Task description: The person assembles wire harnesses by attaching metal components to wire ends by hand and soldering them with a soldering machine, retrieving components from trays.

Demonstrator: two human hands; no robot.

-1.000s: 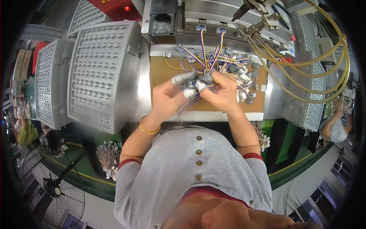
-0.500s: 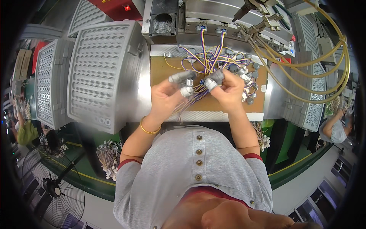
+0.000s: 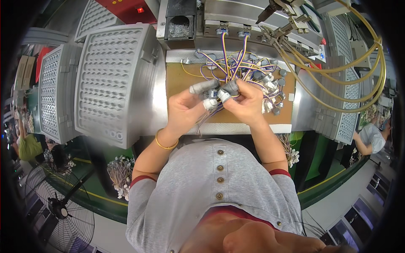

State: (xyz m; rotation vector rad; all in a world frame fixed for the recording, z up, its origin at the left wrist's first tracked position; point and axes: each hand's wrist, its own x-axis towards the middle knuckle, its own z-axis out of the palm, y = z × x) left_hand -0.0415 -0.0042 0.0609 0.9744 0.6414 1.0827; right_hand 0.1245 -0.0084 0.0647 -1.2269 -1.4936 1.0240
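Over the middle of the brown mat (image 3: 178,80), I am pinching a small blue part (image 3: 214,93) between the covered finger and thumb of my left hand (image 3: 185,103). My right hand (image 3: 248,103) is meeting it there, but I cannot tell whether those fingertips are gripping. I am judging it light, stiff, perhaps fragile (the wires (image 3: 205,117) toward the mat's near edge are looking limp), so its edges are seeming the safest hold.
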